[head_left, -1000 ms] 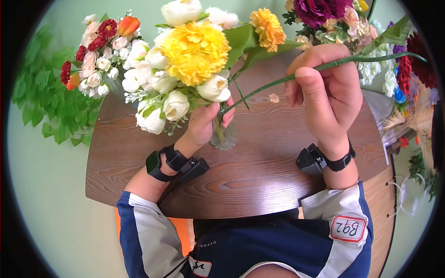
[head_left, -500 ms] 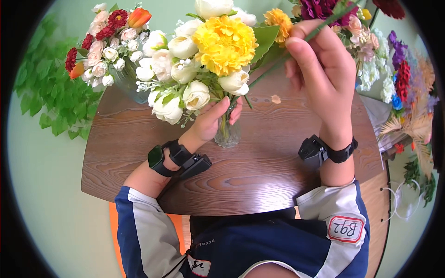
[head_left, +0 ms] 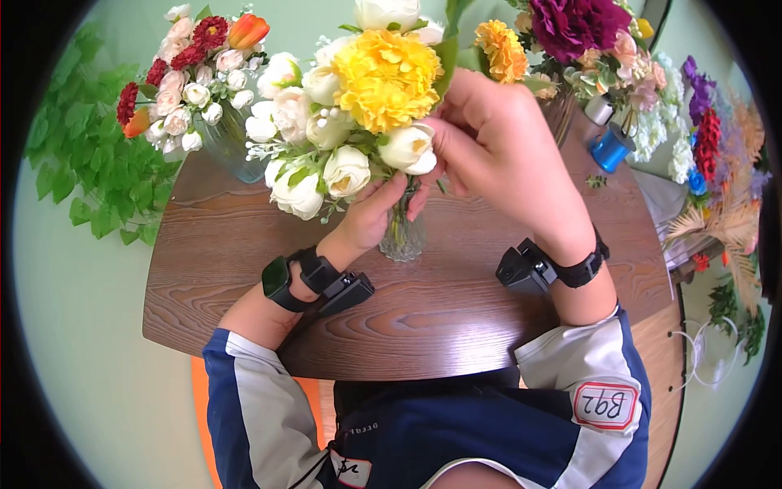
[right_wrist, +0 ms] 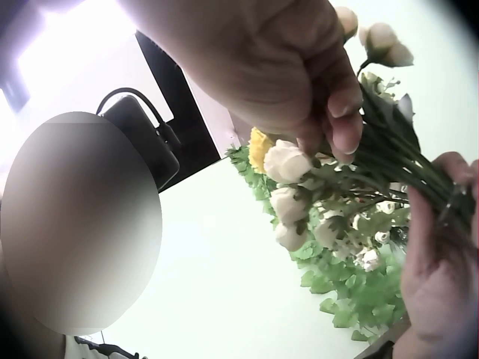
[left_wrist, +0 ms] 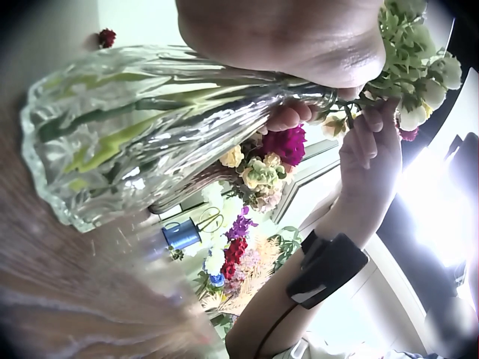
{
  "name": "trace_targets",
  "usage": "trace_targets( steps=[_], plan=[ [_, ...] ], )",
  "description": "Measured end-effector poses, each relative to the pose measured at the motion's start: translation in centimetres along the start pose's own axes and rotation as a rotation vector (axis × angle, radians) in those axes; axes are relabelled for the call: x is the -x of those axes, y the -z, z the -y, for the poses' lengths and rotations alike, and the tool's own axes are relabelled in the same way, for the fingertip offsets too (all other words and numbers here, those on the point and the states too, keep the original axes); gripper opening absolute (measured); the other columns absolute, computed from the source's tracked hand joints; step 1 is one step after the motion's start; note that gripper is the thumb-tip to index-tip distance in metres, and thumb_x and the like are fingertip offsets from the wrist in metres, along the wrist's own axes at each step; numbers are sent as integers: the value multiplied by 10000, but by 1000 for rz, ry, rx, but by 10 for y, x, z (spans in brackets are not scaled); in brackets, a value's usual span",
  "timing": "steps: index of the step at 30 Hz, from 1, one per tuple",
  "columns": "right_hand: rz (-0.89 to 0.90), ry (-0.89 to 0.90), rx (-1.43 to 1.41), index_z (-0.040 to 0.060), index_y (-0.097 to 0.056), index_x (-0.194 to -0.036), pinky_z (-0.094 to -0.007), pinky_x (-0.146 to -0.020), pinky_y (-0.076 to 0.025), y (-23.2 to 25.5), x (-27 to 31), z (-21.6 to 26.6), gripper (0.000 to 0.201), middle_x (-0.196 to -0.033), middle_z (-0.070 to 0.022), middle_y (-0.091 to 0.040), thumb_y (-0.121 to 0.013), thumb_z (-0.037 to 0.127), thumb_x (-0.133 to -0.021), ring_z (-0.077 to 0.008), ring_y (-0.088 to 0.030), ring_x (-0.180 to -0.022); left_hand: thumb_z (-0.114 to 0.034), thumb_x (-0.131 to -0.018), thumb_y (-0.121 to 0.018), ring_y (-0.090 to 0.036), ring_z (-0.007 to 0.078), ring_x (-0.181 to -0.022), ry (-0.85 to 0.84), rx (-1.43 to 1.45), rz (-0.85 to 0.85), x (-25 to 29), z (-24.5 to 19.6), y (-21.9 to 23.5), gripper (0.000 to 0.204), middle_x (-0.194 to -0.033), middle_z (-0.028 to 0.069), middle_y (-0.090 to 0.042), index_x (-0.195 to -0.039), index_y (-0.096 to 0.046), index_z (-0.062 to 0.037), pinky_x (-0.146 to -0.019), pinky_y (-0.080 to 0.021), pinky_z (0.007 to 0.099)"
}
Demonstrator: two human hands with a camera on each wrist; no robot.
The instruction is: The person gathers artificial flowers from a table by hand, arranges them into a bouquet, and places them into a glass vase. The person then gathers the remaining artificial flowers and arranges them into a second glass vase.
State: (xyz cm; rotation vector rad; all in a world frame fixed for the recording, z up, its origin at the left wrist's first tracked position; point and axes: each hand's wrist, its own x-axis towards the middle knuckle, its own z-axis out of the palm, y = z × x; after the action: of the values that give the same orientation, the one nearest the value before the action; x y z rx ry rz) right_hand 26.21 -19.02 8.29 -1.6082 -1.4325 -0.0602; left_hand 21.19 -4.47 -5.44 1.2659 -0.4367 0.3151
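A bouquet of white roses (head_left: 297, 189) and a large yellow flower (head_left: 388, 80) stands in a clear glass vase (head_left: 402, 232) on the table. My left hand (head_left: 371, 213) grips the vase at its neck, around the gathered stems (right_wrist: 408, 161). My right hand (head_left: 509, 143) is beside the yellow flower, with thumb and fingers pinching a green stem among the others. That stem is mostly hidden behind the hand and blooms; a long green leaf (head_left: 447, 49) rises above the fingers. Through the glass in the left wrist view, cut stems (left_wrist: 112, 120) reach down towards the base.
Another glass vase (head_left: 232, 147) holds red and pale pink flowers at the back left. A purple-flowered arrangement (head_left: 580, 28), an orange flower (head_left: 501, 50) and a blue spool (head_left: 611, 148) with scissors (left_wrist: 209, 219) are at the back right. Leaf scraps (head_left: 596, 181) lie on the wooden table (head_left: 423, 326).
My right hand has brought the long stem leftward to the bouquet; its dark red bloom has left view. The blue spool has come into sight. My left hand keeps holding the vase neck.
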Motion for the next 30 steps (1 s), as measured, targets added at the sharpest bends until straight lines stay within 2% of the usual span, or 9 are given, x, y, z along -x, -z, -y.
trace_targets(
  steps=[4, 7, 10, 12, 15, 17, 20, 24, 30],
  plan=[
    [7, 45, 9, -36, -470, -705, -277, -426, -473, -11, 13, -26, 176, -517, -135, -563, -581, 52, -809, -218, -638, -518, -346, -930, -334, -447, 139, -618, -16, -44, 14, -1, -2, -1, 428, -731, 80, -484, -1063, -447, 45, -577, -365, 243],
    [75, 7, 25, -35, -504, -673, -279, -447, -479, -23, 23, -44, 215, -552, -156, -589, -619, 90, -804, -205, -638, -513, -309, -930, -385, -434, 103, -638, -52, 19, 18, 2, 3, 2, 301, -738, 31, -484, -982, -506, -37, -585, -356, 220],
    [69, -58, -52, -24, -507, -655, -266, -435, -469, -25, 25, -45, 228, -546, -144, -590, -626, 101, -803, -200, -637, -511, -301, -924, -390, -441, 108, -643, -60, -7, -6, 3, 5, 3, 307, -740, 30, -483, -958, -514, -22, -594, -358, 220],
    [58, 12, -13, -17, -528, -678, -255, -421, -458, -23, 25, -45, 195, -529, -117, -585, -627, 97, -803, -178, -632, -495, -305, -922, -390, -437, 109, -637, -50, 1, -11, 3, 4, 2, 318, -731, 29, -478, -971, -501, -11, -589, -357, 225],
    [-46, 47, -89, -14, -547, -714, -246, -412, -453, -20, 23, -34, 136, -512, -88, -573, -611, 65, -805, -151, -623, -479, -317, -925, -385, -434, 107, -638, -39, -14, -38, 0, 0, -2, 322, -737, 29, -476, -1000, -488, -21, -587, -353, 227],
    [-245, 51, -200, -15, -554, -743, -233, -405, -445, -21, 22, -30, 87, -515, -70, -570, -593, 33, -803, -129, -612, -467, -320, -928, -381, -432, 105, -636, -46, 10, -1, 0, 2, 0, 324, -740, 29, -477, -1013, -481, -24, -583, -351, 226],
    [-170, 49, -205, -15, -549, -748, -231, -399, -441, -29, 26, -39, 70, -529, -75, -576, -588, 17, -798, -133, -607, -457, -330, -932, -374, -436, 103, -637, -68, 7, 47, 0, 3, 2, 330, -750, 30, -481, -1032, -475, -33, -575, -347, 218],
    [-323, 122, -90, 0, -557, -757, -238, -401, -432, -36, 29, -40, 46, -540, -75, -575, -586, 7, -792, -136, -583, -428, -327, -927, -388, -445, 100, -644, -86, -41, -5, 0, -1, -3, 327, -756, 27, -489, -1037, -478, -33, -573, -354, 216],
    [-298, 115, -8, 23, -562, -796, -274, -437, -441, -44, 28, -42, 56, -580, -79, -572, -607, 26, -763, -190, -581, -482, -245, -893, -471, -474, 103, -671, -88, -2, -34, 3, 4, 0, 247, -796, 27, -519, -1013, -504, -31, -585, -377, 219]
  ],
)
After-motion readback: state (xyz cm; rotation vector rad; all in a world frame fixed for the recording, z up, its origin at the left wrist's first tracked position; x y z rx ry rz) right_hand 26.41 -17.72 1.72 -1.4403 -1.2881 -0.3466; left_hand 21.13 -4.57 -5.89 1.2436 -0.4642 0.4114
